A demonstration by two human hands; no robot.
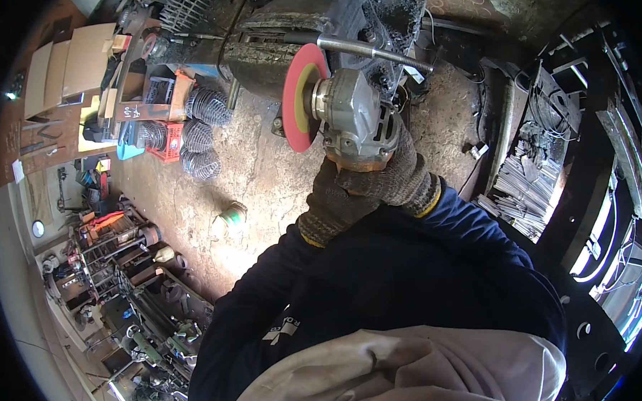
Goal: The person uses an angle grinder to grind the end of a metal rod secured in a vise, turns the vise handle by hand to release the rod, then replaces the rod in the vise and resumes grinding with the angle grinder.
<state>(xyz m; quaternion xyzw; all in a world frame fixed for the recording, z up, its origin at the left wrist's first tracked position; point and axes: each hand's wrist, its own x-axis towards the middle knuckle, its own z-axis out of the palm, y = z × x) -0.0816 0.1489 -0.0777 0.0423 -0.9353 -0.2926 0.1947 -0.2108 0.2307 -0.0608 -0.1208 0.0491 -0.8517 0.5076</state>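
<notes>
Both hands were closed on the angle grinder (pixel 357 116), the left hand (pixel 335 205) curled under its near end and the right hand (pixel 406 172) wrapped along its right side; some fingers were hidden. The grinder lay straight ahead of the gloves, its long axis foreshortened but seeming to run away from the chest, with the right hand reaching farther along it. Its red-and-yellow disc (pixel 304 97) stood on its left side, rim toward the wearer. Beyond the grinder lay a threaded rod (pixel 372 50), and to its far left a dark bulky block (pixel 258 63); any gap to the disc could not be told. Floor (pixel 255 167) spread left of the grinder, as far as some wire coils (pixel 201 163); bundled rods (pixel 525 191) edged the room to its right.
</notes>
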